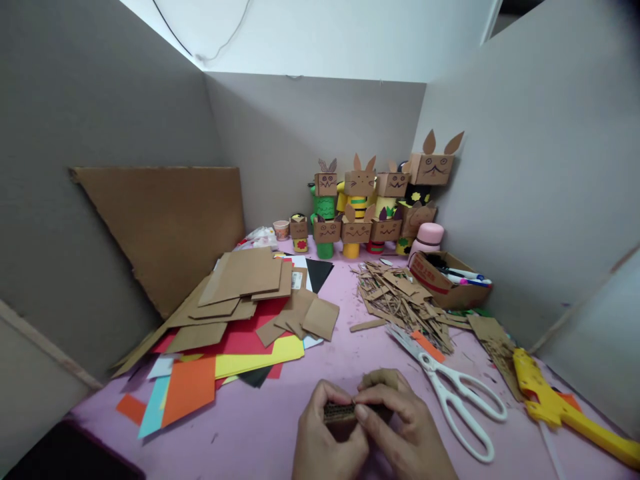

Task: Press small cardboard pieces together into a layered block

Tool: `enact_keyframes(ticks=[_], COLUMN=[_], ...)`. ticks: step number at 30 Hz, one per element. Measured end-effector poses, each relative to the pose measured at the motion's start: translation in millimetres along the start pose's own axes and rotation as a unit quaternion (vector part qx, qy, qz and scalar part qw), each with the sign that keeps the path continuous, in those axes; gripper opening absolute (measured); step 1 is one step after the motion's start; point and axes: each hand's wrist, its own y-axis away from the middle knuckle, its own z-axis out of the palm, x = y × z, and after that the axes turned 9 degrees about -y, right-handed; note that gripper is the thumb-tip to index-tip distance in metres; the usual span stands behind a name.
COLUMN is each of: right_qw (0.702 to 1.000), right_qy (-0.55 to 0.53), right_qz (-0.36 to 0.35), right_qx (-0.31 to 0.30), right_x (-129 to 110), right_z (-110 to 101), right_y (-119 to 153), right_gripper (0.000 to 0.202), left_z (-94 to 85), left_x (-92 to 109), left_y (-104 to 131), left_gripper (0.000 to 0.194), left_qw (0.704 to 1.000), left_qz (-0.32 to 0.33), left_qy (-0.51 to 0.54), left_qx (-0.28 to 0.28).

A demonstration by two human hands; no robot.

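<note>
Near the front edge of the pink table, my left hand [327,433] and my right hand [400,427] close together around a small folded cardboard piece [341,412]. Its corrugated edge faces up between my fingers. My left thumb and fingers pinch its left side, while my right thumb and forefinger meet at its middle and other right fingers wrap behind it. Its underside is hidden by my hands. To the right of my hands lie white-handled scissors [457,393], their blades pointing toward a heap of cardboard scraps [400,293].
Cardboard sheets [245,273] and coloured paper [190,390] are piled at left. Cardboard-headed animal figures [357,233] stand at the back. A pen box [445,283] and pink bottle [429,237] sit back right, a yellow glue gun [545,400] front right.
</note>
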Motion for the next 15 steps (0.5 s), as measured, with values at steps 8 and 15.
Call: enact_keyframes(ticks=[8,15], right_qw=[0.981,0.981], right_qy=[-0.025,0.039], right_qz=[0.056,0.050], right_qx=[0.185,0.185], right_x=[1.7,6.1], right_z=[-18.5,-36.1], right_y=[-6.8,-13.1], right_gripper=[0.015,0.017], left_z=[-4.5,-5.1], left_x=[-0.6,3.1], left_y=[-3.4,-2.5], left_gripper=[0.015,0.015], left_qw=[0.997,0.997], left_qz=[0.009,0.002], left_qy=[-0.074,-0.078], left_qx=[-0.018,-0.004])
